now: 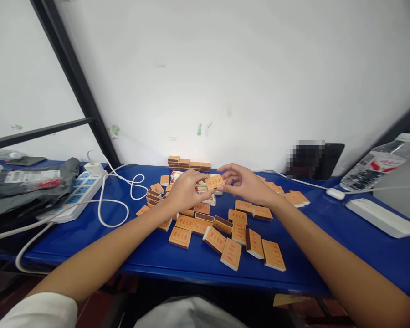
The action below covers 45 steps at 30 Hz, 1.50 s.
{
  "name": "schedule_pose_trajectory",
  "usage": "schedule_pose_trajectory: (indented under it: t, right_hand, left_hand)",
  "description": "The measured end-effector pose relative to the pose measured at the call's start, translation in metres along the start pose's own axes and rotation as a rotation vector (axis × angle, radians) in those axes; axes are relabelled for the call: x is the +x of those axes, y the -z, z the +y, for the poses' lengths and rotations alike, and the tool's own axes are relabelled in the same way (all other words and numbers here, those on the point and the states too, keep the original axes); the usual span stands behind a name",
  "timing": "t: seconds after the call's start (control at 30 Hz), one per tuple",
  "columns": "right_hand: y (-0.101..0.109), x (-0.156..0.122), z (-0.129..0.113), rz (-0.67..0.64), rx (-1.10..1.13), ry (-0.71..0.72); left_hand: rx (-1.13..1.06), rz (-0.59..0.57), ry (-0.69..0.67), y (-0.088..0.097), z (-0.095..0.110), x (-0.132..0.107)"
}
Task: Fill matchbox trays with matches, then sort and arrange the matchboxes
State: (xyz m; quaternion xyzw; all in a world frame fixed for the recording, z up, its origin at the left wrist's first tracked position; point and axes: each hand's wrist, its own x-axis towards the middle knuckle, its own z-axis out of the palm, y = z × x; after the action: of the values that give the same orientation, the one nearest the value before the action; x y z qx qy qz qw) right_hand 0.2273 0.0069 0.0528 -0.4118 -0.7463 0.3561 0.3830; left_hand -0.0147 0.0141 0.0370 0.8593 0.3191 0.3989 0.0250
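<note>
Above the middle of the table, a matchbox (214,181) with an orange label and red characters is held between my two hands. My left hand (186,190) grips its left side, partly hiding the things behind. At its right end, the fingers and thumb of my right hand (242,182) close on it. Just beneath are opened matchbox trays (201,188) showing matches, partly covered by my left hand. Many closed matchboxes (180,237) lie scattered nearer to me, some flat and some on edge. Against the wall stands a stacked row of matchboxes (189,164).
The blue table (140,257) meets a white wall. At left are a power strip (78,193), white cables (104,200) and a grey plastic bag (37,182). To the right are a dark tablet (328,159), a water bottle (376,164) and a white oblong device (382,217).
</note>
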Motion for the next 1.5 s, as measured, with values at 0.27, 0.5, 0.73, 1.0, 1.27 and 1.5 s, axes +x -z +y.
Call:
schedule_pose_trajectory:
  t: [0.27, 0.5, 0.73, 1.0, 1.27, 1.5]
  right_hand:
    - [-0.028, 0.003, 0.009, 0.014, 0.248, -0.077]
    - [-0.016, 0.004, 0.003, 0.126, 0.119, -0.282]
    - [0.024, 0.008, 0.010, 0.156, -0.148, -0.372]
    - [0.056, 0.005, 0.025, -0.060, -0.250, -0.490]
    - [0.042, 0.004, 0.021, 0.037, -0.776, -0.357]
    - [-0.001, -0.001, 0.002, -0.173, 0.062, -0.293]
  left_hand:
    - [0.031, 0.013, 0.057, 0.003, -0.005, 0.001]
    - [0.094, -0.103, 0.087, 0.008, -0.007, 0.004]
    - [0.221, -0.136, 0.161, 0.011, -0.038, 0.004]
    - [0.169, -0.038, 0.162, 0.014, -0.042, 0.006]
    - [0.221, -0.020, 0.148, 0.012, -0.016, 0.003]
    - [0.261, -0.013, 0.084, 0.002, -0.003, -0.001]
